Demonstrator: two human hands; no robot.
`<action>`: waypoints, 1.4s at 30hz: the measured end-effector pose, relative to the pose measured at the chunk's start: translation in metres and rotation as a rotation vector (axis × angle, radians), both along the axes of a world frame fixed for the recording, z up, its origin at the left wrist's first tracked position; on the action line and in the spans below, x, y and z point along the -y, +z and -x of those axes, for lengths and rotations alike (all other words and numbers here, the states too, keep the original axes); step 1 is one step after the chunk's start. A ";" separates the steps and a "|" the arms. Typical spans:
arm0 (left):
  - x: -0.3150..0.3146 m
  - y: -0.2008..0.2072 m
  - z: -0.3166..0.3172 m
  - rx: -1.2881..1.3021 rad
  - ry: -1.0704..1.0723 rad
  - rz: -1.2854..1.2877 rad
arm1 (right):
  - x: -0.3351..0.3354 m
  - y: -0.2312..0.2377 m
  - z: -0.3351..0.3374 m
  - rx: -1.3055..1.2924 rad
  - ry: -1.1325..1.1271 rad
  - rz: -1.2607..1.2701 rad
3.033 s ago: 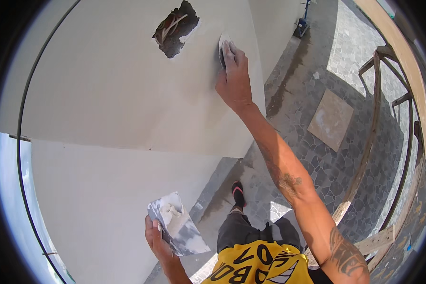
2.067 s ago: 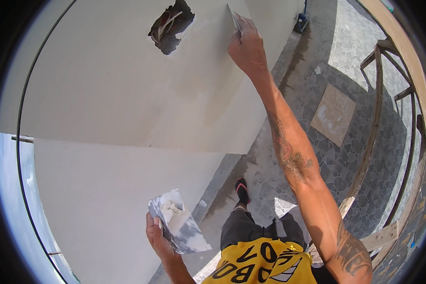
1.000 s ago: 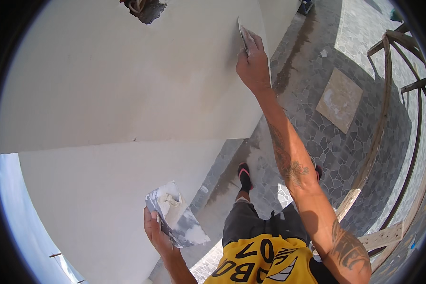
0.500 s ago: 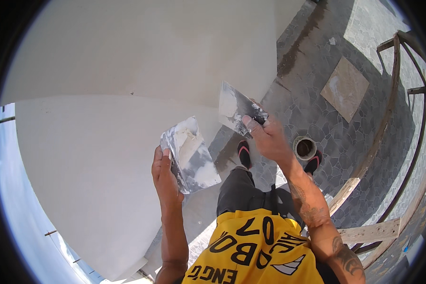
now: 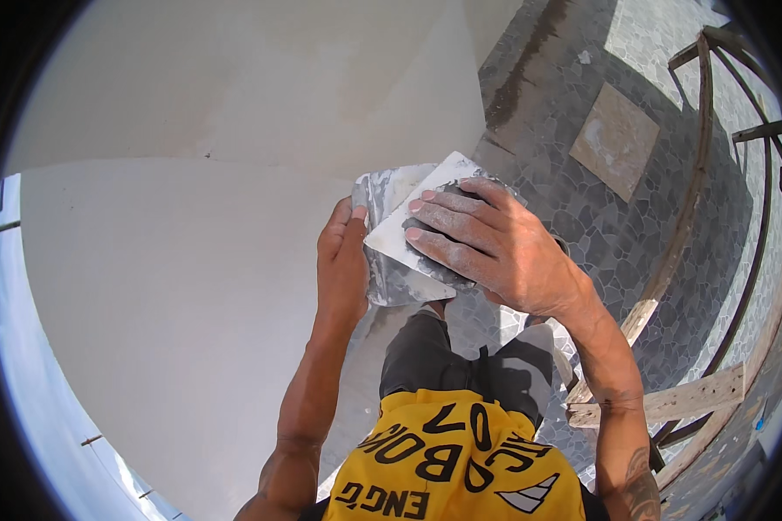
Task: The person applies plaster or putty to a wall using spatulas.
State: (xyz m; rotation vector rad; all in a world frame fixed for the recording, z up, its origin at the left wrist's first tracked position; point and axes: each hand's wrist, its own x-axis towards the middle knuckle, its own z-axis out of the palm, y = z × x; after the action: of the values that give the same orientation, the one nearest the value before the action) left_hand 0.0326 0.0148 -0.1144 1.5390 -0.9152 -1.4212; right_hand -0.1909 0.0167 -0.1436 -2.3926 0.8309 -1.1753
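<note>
My left hand (image 5: 343, 265) grips the left edge of a wide putty knife (image 5: 395, 282), its metal face smeared with white filler. My right hand (image 5: 504, 247) is closed over a second wide putty knife (image 5: 393, 234), fingers spread across its dark, filler-caked back and thumb hidden underneath. This second blade lies across the first, tilted, covering much of its face. They appear to touch. Whitish dust coats my right fingers.
A white wall (image 5: 165, 313) fills the left, meeting another pale surface (image 5: 278, 78) above. Below lies grey stone-pattern flooring (image 5: 565, 165) with a square beige slab (image 5: 615, 141). A wooden frame (image 5: 691, 208) curves along the right, with a plank (image 5: 695, 398) near my right arm.
My right hand has swung over toward the left, bringing its putty knife onto the left one. My left hand has shifted up and right. The bucket on the floor is now hidden.
</note>
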 end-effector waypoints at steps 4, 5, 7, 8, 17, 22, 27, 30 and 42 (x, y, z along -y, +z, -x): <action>-0.011 0.008 0.012 0.125 0.018 0.048 | -0.008 0.010 0.011 -0.138 0.065 0.025; -0.013 0.009 0.014 0.174 0.016 0.066 | -0.009 0.010 0.013 -0.166 0.060 0.047; -0.017 0.009 0.016 0.240 -0.017 0.087 | -0.011 0.010 0.014 -0.192 0.104 0.054; -0.017 0.007 0.017 0.259 -0.032 0.082 | -0.011 0.008 0.015 -0.229 0.108 0.022; 0.002 -0.038 -0.004 0.268 -0.024 0.064 | 0.006 -0.017 0.032 -0.366 0.320 -0.212; 0.004 -0.043 -0.064 0.367 0.012 0.113 | 0.035 -0.015 0.021 -0.079 0.410 -0.532; -0.025 -0.030 -0.115 0.336 0.079 -0.005 | 0.079 -0.010 -0.070 0.673 -0.175 -0.495; -0.039 -0.023 -0.140 0.291 0.070 0.025 | 0.119 -0.013 -0.115 0.744 -0.388 -0.341; -0.072 -0.026 -0.194 0.269 0.084 -0.070 | 0.115 -0.023 -0.203 0.592 -0.585 -0.125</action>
State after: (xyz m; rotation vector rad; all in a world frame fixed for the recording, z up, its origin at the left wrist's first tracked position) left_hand 0.2270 0.0867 -0.1402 1.8308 -0.9537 -1.2165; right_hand 0.0124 -0.0982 -0.1668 -1.5783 1.3659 -1.8473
